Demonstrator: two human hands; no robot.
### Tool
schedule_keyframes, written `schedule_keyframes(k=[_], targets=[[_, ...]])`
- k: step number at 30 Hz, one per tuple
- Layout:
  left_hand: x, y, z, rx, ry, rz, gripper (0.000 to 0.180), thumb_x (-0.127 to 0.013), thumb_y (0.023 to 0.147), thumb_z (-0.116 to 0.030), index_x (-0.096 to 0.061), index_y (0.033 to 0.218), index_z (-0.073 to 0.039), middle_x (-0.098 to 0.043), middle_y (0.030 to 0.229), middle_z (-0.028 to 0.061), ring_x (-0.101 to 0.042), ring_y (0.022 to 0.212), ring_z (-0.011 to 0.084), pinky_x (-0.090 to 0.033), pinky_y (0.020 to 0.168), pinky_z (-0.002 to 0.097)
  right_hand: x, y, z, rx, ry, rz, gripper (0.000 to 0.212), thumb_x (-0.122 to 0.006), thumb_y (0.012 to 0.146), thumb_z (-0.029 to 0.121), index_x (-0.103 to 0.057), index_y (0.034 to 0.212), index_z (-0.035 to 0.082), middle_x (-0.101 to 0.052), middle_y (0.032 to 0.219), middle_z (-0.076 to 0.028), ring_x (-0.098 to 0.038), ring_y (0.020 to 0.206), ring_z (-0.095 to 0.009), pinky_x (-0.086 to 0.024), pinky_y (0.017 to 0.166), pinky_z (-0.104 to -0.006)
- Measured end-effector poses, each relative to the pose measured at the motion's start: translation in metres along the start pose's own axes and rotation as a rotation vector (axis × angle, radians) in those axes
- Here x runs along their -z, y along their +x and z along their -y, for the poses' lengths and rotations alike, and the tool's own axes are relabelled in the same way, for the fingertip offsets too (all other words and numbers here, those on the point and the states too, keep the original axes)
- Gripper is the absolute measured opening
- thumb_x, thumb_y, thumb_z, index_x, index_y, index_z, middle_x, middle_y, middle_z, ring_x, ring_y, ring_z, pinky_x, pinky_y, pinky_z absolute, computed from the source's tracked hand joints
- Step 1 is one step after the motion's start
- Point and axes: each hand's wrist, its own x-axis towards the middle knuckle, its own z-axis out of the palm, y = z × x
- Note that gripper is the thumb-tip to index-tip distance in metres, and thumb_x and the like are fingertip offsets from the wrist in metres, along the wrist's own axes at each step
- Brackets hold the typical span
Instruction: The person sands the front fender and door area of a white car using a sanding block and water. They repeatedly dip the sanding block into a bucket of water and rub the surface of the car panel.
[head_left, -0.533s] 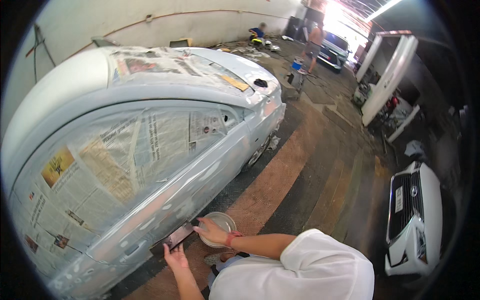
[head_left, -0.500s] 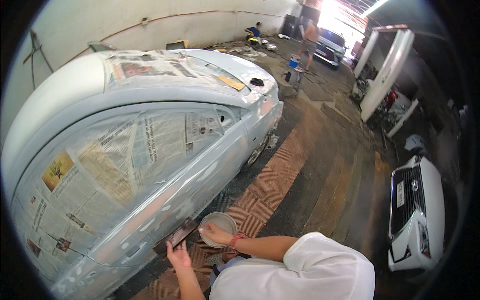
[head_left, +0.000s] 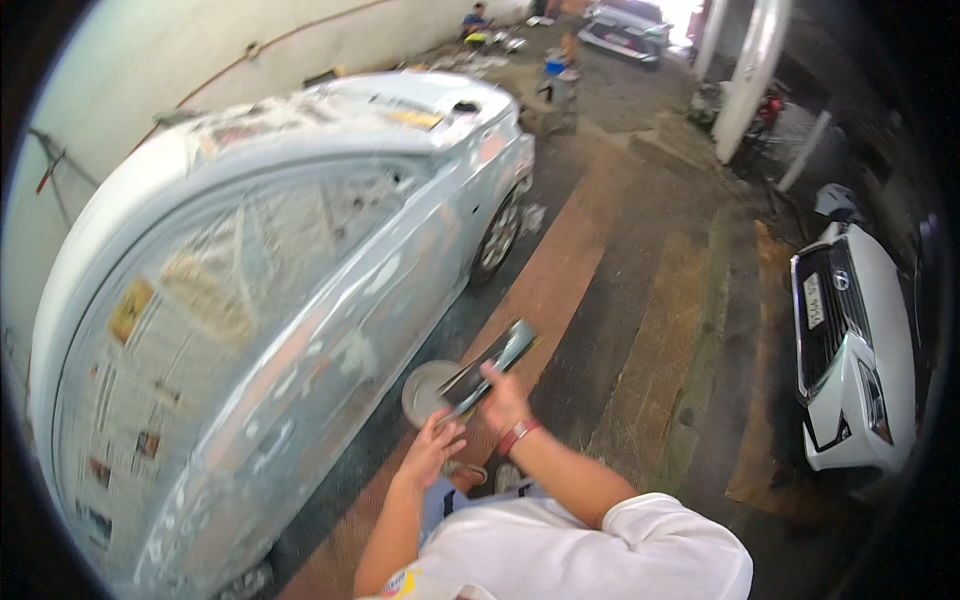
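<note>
The right hand (head_left: 503, 398) is closed around a flat dark spreader blade (head_left: 490, 366), fingers clamped on its lower end; the blade runs up toward 1 o'clock, clear of the car. The left hand (head_left: 432, 448) sits just below, at 7 o'clock from the right, fingers curled against the underside of a round pale dish (head_left: 424, 388); the grip itself is partly hidden. The blade's lower end overlaps the dish. Dish and blade are held just beside the lower side panel of the grey primed car (head_left: 330, 300), whose windows are masked with newspaper (head_left: 190, 330). A white car (head_left: 850, 340) stands well apart at 3 o'clock on the concrete floor (head_left: 640, 300).
</note>
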Motion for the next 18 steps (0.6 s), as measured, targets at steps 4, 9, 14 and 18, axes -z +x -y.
schedule_keyframes(k=[4, 9, 14, 18], targets=[[0.064, -0.03, 0.022, 0.059, 0.284, -0.078, 0.06, -0.077, 0.105, -0.035, -0.052, 0.155, -0.014, -0.06, 0.152, 0.0094, -0.058, 0.133, 0.0193, -0.053, 0.107, 0.0377, 0.078, -0.017, 0.046, 0.017, 0.109, -0.224, 0.02, -0.069, 0.105, 0.023, -0.071, 0.114, 0.005, -0.078, 0.107, -0.013, -0.076, 0.095, -0.031, -0.062, 0.092, -0.0484], [0.182, -0.061, 0.012, -0.153, 0.603, -0.34, 0.055, -0.077, 0.104, -0.035, -0.057, 0.147, -0.008, -0.069, 0.138, 0.0109, -0.067, 0.123, 0.0225, -0.056, 0.099, 0.0392, 0.233, -0.076, 0.047, 0.1, 0.183, -0.363, 0.025, -0.071, 0.106, 0.027, -0.072, 0.118, 0.006, -0.079, 0.11, -0.01, -0.076, 0.1, -0.029, -0.062, 0.091, -0.0475], [0.257, -0.109, -0.036, -0.398, 1.205, -0.344, 0.06, -0.077, 0.102, -0.035, -0.055, 0.15, -0.006, -0.065, 0.145, 0.0186, -0.062, 0.133, 0.0336, -0.048, 0.113, 0.0496, 0.409, -0.203, -0.021, 0.194, -0.101, -0.812, 0.047, -0.066, 0.11, 0.036, -0.068, 0.137, -0.002, -0.075, 0.13, -0.015, -0.073, 0.114, -0.032, -0.056, 0.101, -0.0485], [0.295, -0.124, -0.051, -0.509, 1.676, -0.282, 0.072, -0.077, 0.099, -0.039, -0.051, 0.155, -0.003, -0.055, 0.158, 0.0204, -0.047, 0.15, 0.0375, -0.035, 0.125, 0.0547, 0.534, -0.374, -0.069, -0.041, -0.64, -1.255, 0.062, -0.063, 0.103, 0.045, -0.071, 0.131, -0.009, -0.073, 0.129, -0.02, -0.069, 0.104, -0.034, -0.056, 0.097, -0.0486]])
